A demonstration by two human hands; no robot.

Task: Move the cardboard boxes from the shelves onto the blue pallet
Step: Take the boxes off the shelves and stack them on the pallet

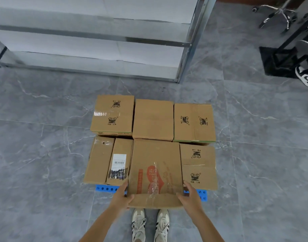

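A cardboard box with an orange print [155, 170] sits in the front middle of the blue pallet [106, 188]. My left hand [121, 195] grips its near left corner and my right hand [190, 194] grips its near right corner. Several other cardboard boxes fill the pallet around it: three in the back row [153, 119], a box with a white label [119, 161] and a plain box [99, 159] at front left, and a logo box [198, 165] at front right. Only the pallet's front edge shows.
A metal shelf unit [186, 55] with bare white shelves stands behind the pallet. A black stand [287, 55] and another person's shoe [305, 75] are at the far right, a chair base [278, 13] beyond. My own shoes [150, 224] stand just before the pallet on the grey tiled floor.
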